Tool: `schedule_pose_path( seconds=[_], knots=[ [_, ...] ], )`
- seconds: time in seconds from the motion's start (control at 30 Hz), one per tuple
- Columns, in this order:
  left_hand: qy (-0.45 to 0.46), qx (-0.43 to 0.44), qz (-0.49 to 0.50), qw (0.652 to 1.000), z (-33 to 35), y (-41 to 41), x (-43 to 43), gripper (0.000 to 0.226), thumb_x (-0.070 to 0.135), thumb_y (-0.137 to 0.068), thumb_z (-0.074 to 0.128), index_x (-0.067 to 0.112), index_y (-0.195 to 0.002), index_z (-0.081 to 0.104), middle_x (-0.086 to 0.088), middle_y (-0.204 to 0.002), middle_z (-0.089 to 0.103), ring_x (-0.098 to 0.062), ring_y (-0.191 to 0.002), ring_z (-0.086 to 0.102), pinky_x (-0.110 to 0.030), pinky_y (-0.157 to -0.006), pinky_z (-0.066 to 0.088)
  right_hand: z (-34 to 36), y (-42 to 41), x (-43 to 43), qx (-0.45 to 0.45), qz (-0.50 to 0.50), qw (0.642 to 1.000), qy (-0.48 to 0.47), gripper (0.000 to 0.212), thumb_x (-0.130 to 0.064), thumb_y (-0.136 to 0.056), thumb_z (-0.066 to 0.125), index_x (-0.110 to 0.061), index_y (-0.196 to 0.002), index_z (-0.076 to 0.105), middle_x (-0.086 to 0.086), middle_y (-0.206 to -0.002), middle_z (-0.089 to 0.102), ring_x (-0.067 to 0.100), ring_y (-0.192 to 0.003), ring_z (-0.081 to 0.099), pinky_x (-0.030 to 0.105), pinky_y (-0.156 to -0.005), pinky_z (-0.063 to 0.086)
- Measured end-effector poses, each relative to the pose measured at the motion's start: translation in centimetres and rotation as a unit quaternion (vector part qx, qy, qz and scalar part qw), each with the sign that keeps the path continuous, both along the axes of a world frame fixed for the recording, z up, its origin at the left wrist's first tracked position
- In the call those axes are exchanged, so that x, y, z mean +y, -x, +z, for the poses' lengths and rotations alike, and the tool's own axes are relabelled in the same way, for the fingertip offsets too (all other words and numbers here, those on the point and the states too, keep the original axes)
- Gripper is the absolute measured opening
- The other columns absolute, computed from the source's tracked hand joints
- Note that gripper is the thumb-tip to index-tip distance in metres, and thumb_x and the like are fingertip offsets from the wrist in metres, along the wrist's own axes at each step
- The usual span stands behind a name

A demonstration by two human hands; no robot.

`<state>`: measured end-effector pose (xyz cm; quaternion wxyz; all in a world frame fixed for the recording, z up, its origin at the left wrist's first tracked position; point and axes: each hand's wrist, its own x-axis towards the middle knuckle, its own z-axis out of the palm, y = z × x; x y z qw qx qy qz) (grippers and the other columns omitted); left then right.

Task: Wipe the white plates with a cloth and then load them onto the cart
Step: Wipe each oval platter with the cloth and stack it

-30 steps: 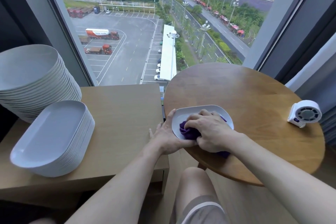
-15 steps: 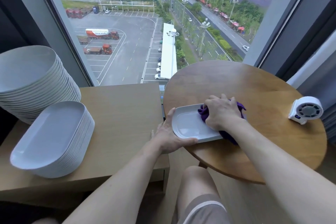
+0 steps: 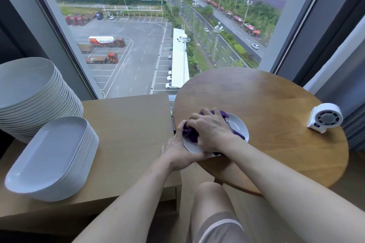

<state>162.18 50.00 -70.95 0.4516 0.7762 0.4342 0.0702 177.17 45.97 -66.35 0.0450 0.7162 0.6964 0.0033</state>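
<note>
A white oblong plate lies at the left edge of the round wooden table. My right hand grips a bunched purple cloth and presses it onto the plate's left half. My left hand holds the plate's near left rim, thumb curled over the edge. Most of the plate is hidden under both hands and the cloth.
On the low wooden cabinet to the left stand a stack of white oblong plates and, behind it, a taller stack of round plates. A small white fan sits at the table's right edge. A large window lies ahead.
My right hand has swept the cloth from the plate's right end back to its left half. My left hand has stayed on the near left rim.
</note>
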Motion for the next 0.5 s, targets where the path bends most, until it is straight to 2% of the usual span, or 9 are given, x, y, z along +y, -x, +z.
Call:
schedule_pose_path(
  seconds=[0.13,0.27,0.4,0.5],
  knots=[
    [-0.003,-0.018,0.0,1.0,-0.2,0.1,0.0,0.122,0.083,-0.046,0.078,0.069,-0.142,0.005,0.018,-0.134,0.058,-0.022,-0.131,0.054,-0.052,-0.112,0.039,0.2,-2.2,-0.7,-0.005,-0.1,0.995,-0.004,0.038,-0.03,-0.085,0.056,-0.031,-0.122,0.063,-0.01,-0.131,0.056,0.028,-0.124,0.042,0.051,-0.099,0.034],
    [-0.015,-0.002,0.006,1.0,-0.7,0.1,0.0,0.119,0.088,-0.045,0.075,0.072,-0.138,0.0,0.013,-0.13,0.055,-0.024,-0.132,0.05,-0.052,-0.114,0.035,0.9,-5.5,-2.8,-0.033,-0.185,0.982,0.016,0.033,-0.031,-0.086,0.052,-0.028,-0.117,0.064,-0.008,-0.128,0.056,0.03,-0.121,0.043,0.051,-0.097,0.033],
    [-0.04,0.008,0.019,0.999,-1.0,0.0,0.0,0.121,0.092,-0.043,0.072,0.07,-0.14,0.001,0.013,-0.136,0.053,-0.02,-0.138,0.045,-0.05,-0.115,0.032,1.5,-6.1,-4.6,-0.061,-0.194,0.977,0.067,0.033,-0.026,-0.081,0.047,-0.027,-0.11,0.062,-0.007,-0.117,0.054,0.028,-0.114,0.044,0.049,-0.091,0.032],
    [-0.051,0.01,0.023,0.998,-1.2,-0.1,-0.1,0.124,0.092,-0.044,0.071,0.067,-0.143,0.003,0.011,-0.14,0.053,-0.02,-0.138,0.045,-0.051,-0.116,0.033,1.4,-5.3,-6.0,-0.049,-0.163,0.982,0.082,0.031,-0.022,-0.077,0.044,-0.029,-0.104,0.06,-0.009,-0.111,0.053,0.025,-0.106,0.042,0.046,-0.088,0.032]
  ],
)
